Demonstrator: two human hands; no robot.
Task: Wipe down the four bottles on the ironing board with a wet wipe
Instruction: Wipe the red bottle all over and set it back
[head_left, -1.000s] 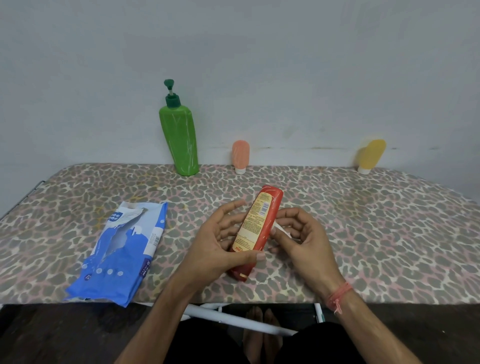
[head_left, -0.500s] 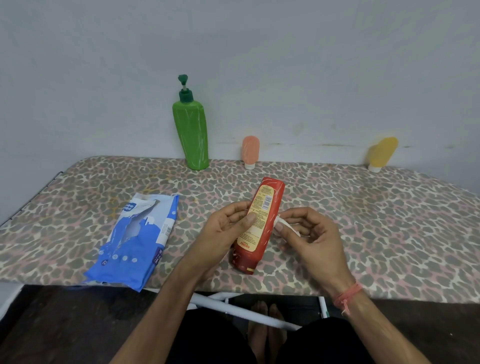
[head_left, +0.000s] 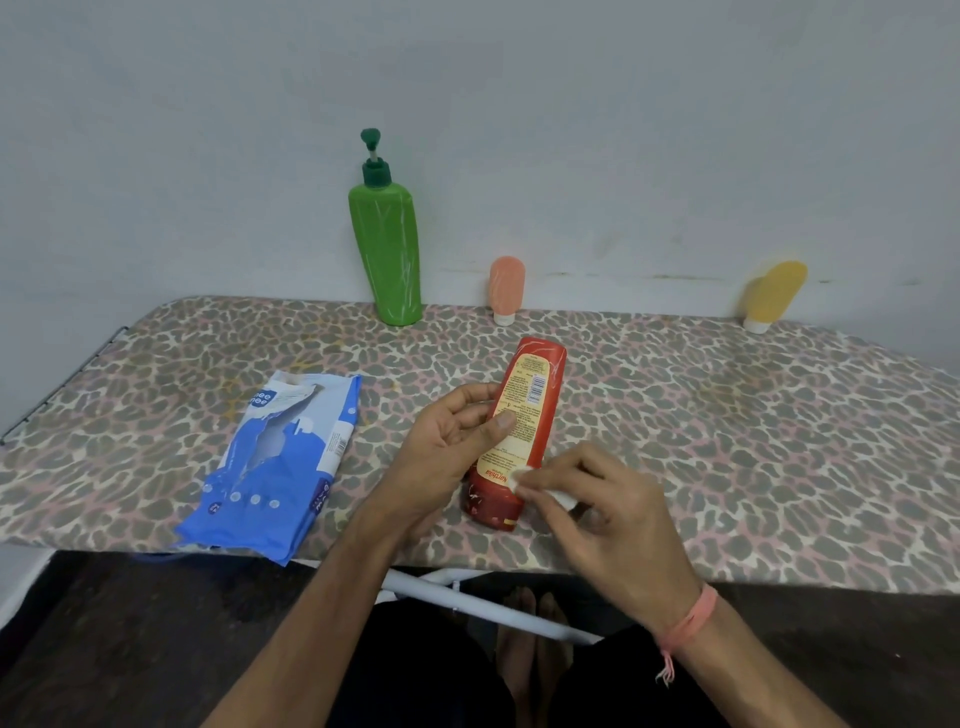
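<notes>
**A:** Where's the bottle being worked on?

**B:** The red bottle (head_left: 519, 431) sits between the two hands, its lower end resting on the leopard-print ironing board (head_left: 753, 441). Its long axis runs away from the person, leaning a little to the right, label side up.

**A:** And the hands?

**B:** The left hand (head_left: 457, 447) grasps the bottle around the middle, thumb across the label. The right hand (head_left: 597, 499) pinches a small wad of white wet wipe (head_left: 519, 475) and presses it against the bottle's near end, just beside the left hand's grip.

**A:** So which way does the wipe have to go?

**B:** I'd judge along the long axis, from the near end toward the far end, away from the right hand. The left thumb covers part of that path, so the grip will likely need to turn or shift.

**A:** The others?

**B:** Well beyond both hands, along the wall: a green pump bottle (head_left: 387, 254) ahead of the left hand, a small orange bottle (head_left: 506, 288) straight ahead, a yellow bottle (head_left: 774, 296) far off to the right. The blue wipes pack (head_left: 280, 462) lies left of the left hand.
</notes>
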